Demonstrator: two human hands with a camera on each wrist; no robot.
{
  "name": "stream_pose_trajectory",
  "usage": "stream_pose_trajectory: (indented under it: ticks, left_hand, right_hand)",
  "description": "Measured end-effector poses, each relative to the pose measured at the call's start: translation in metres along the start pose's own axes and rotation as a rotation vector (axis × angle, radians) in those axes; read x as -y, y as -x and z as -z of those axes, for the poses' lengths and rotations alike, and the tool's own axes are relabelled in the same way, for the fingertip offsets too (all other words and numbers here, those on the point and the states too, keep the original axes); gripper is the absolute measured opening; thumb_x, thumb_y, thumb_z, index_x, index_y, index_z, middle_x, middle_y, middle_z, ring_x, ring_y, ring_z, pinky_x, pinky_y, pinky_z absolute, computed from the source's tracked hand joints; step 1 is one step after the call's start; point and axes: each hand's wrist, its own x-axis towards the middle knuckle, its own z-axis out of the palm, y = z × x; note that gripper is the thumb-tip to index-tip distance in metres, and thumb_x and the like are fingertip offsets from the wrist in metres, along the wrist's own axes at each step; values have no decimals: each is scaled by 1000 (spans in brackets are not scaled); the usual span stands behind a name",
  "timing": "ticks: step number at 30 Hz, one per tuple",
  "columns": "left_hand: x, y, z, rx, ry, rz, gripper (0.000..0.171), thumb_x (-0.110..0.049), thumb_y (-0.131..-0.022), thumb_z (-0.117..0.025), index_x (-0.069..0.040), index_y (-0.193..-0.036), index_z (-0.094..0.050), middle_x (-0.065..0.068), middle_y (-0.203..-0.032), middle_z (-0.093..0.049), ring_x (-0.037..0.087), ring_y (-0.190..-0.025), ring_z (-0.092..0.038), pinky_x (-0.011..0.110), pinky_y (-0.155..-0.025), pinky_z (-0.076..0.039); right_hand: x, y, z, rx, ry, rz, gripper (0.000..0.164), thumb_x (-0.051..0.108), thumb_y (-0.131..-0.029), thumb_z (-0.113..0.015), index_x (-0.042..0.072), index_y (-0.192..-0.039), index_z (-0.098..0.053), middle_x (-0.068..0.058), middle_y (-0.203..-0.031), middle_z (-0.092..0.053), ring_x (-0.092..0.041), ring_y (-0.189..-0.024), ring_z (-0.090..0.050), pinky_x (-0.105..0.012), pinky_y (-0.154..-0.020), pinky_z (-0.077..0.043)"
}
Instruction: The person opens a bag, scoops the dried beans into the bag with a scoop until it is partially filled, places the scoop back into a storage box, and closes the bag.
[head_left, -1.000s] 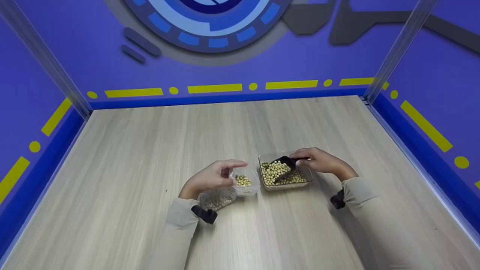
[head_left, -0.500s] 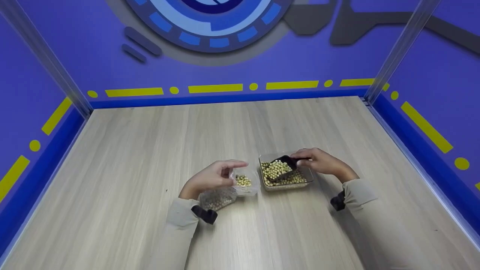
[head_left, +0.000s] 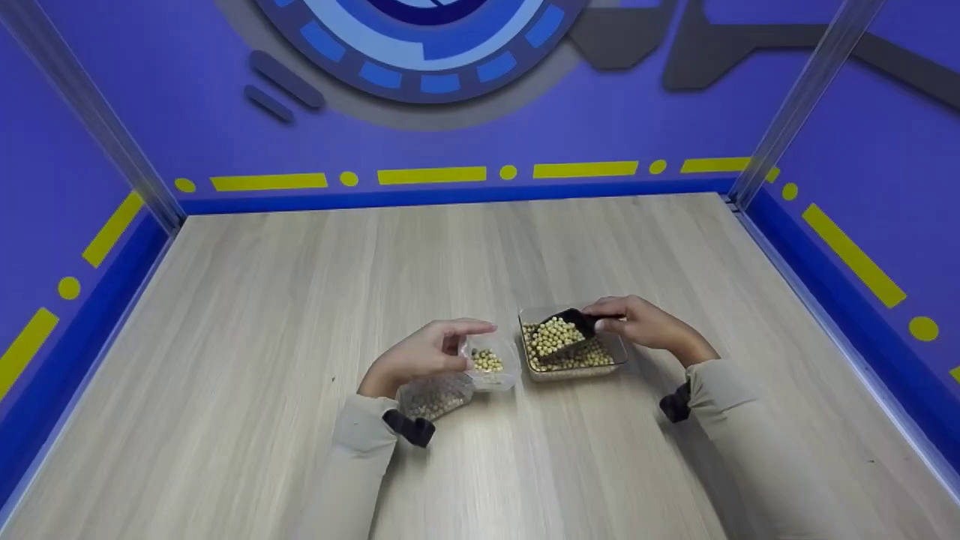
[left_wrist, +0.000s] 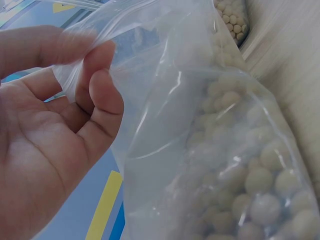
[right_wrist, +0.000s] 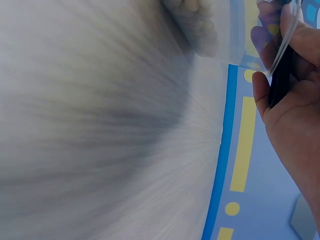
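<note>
Left of lower centre in the head view: pinching the mouth of the bag (head_left: 450, 391) with the left hand (head_left: 420, 356), curling fingertips about the clear film, as also appearing at left in the left wrist view. Showing grains (head_left: 486, 361) within the mouth and, through the film, more in the part lying on the table (head_left: 300, 300) beside the wrist.

Just right of centre: standing on the table beside the bag, possibly touching it, and holding a bed of grains: the box (head_left: 618, 351). Within its outline: bearing a heaped load, dipping toward lower left: the scoop (head_left: 582, 323).

Farther right: gripping the scoop's handle with the right hand (head_left: 645, 322), bringing thumb and fingers together around it, as also appearing at upper right in the right wrist view.

Judging progress: apparently standing partway through moving grains from box to bag. Seemingly done: loading the scoop; partly filling the bag. Seemingly left: lifting the load clear, emptying it into the bag, perhaps repeating with the grains remaining in the box.
</note>
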Motion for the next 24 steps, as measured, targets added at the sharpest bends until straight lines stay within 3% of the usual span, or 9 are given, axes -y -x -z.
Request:
stream_pose_trajectory:
  ticks: [20,24]
  left_hand:
    - [-2,0,1,0,3,1,57,4,-84,-61,5,-139,-46,2,-81,-43,8,-65,-34,19,-61,-34]
    - [-2,0,0,-3,0,2,57,5,-83,-61,4,-139,-47,14,-101,-53,7,-66,-35,18,-62,-35]
  right_hand:
    - [-3,1,-2,-52,-38,-39,38,12,-96,-55,-4,-130,-57,-25,-133,-55,-43,-130,-44,-53,-106,-35]
    - [-2,2,-2,-56,-35,-59,39,13,-96,-55,-4,-131,-56,-25,-134,-54,-46,-134,-36,-58,-110,-27]
